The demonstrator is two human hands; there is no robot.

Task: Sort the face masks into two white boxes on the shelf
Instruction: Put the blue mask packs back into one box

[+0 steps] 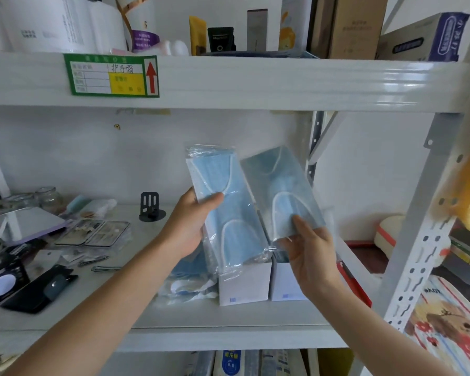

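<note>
The left hand (190,223) held one clear bag of blue masks (228,213) over the left white box (244,283). The right hand (309,253) held another bag of blue masks (285,191) over the right white box (285,283). Both boxes stood side by side on the shelf (228,318)

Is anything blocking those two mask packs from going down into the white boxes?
Nothing visible does. The left pack already stands in the left white box, and the right pack hangs over the right white box, whose opening it hides.
</note>
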